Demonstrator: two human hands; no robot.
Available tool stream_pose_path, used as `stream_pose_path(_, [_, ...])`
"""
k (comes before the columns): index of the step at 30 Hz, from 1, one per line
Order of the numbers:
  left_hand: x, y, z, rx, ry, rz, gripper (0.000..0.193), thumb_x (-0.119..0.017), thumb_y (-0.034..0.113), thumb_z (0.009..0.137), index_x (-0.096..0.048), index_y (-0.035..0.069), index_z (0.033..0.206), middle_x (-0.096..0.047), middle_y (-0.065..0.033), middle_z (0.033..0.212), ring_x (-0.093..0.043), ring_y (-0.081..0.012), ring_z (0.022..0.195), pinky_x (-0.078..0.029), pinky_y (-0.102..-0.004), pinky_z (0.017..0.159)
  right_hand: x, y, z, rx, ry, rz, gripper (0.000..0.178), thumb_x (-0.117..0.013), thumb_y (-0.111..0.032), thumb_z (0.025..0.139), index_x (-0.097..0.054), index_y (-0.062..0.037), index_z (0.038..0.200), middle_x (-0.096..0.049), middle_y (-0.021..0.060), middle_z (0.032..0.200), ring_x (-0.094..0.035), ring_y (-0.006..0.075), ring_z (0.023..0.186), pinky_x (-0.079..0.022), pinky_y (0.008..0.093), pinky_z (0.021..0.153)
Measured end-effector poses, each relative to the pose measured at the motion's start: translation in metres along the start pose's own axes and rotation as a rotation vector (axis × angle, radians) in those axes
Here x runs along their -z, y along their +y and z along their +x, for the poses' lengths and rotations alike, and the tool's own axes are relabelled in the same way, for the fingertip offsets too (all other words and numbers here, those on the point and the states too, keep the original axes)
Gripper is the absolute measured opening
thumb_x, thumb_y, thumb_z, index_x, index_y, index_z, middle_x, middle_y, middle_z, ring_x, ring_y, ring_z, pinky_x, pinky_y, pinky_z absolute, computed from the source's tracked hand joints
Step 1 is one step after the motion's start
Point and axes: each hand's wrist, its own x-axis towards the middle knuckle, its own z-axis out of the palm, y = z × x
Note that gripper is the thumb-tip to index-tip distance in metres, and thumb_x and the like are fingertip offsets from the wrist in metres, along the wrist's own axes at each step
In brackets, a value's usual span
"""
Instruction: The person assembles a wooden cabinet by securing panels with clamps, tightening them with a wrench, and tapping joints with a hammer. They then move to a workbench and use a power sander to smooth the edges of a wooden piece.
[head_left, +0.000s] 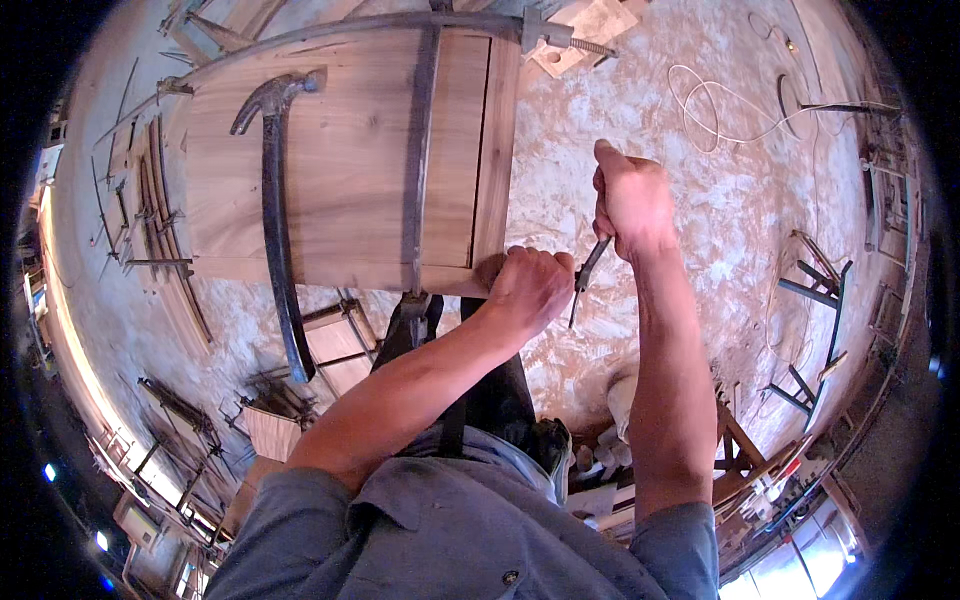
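Note:
A pale wooden panel (pixel 350 180) with a frame strip along its right side lies in front of me. My left hand (pixel 535 288) is closed by its near right corner; what its curled fingers hold is hidden. To the right of the panel, my right hand (pixel 635 200) is closed around a slim dark tool (pixel 592 268). The tool's thin tip points down past my left hand, and its kind does not show. A long metal bar clamp (pixel 425 150) runs across the panel. On the panel's left part lies a claw hammer (pixel 275 200), its handle reaching over the near edge.
Another clamp with a threaded screw (pixel 590 45) lies along the far edge, near a small wood board (pixel 600 22). Wooden strips (pixel 165 220) are on the floor at left. A pale cord (pixel 700 110) loops at far right, and dark metal frames (pixel 820 290) stand at right.

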Motion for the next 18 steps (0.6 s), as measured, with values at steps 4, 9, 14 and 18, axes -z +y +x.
stream_pose_path(4, [0.003,0.001,0.001,-0.018,-0.061,0.027,0.010,-0.057,0.014,0.078,-0.058,0.005,0.081,-0.063,-0.0083,0.065,-0.065,-0.0201,0.062,-0.048,-0.0350,0.055,-0.005,-0.001,0.026,-0.113,-0.080,-0.002,0.034,-0.053,-0.026,0.085,-0.040,-0.0090,0.058,-0.028,0.0009,0.043,-0.025,0.0151,0.031,-0.028,0.0345,0.035])
stream_pose_path(9, [0.003,0.001,-0.001,-0.015,-0.008,-0.014,0.010,-0.058,0.014,0.077,-0.058,0.005,0.080,-0.064,-0.0091,0.064,-0.065,-0.0217,0.060,-0.048,-0.0370,0.056,-0.016,0.002,0.058,-0.236,-0.153,-0.051,0.032,-0.050,-0.025,0.086,-0.039,-0.0112,0.060,-0.025,-0.0009,0.045,-0.024,0.0144,0.033,-0.028,0.0352,0.036])
stream_pose_path(14, [0.003,0.003,-0.001,0.038,0.012,-0.055,0.011,-0.059,0.015,0.077,-0.059,0.005,0.079,-0.064,-0.0099,0.064,-0.065,-0.0220,0.061,-0.048,-0.0381,0.059,-0.026,0.019,0.086,-0.320,-0.209,-0.162,0.029,-0.051,-0.026,0.087,-0.041,-0.0131,0.062,-0.025,-0.0025,0.048,-0.025,0.0139,0.035,-0.030,0.0358,0.040])
stream_pose_path(18, [0.007,0.003,0.000,0.042,-0.009,-0.105,0.012,-0.059,0.016,0.077,-0.059,0.004,0.079,-0.064,-0.0100,0.064,-0.066,-0.0223,0.061,-0.048,-0.0387,0.060,-0.028,0.035,0.107,-0.382,-0.300,-0.160,0.031,-0.050,-0.023,0.090,-0.040,-0.0125,0.063,-0.033,0.0001,0.051,-0.030,0.0160,0.036,-0.034,0.0383,0.040])
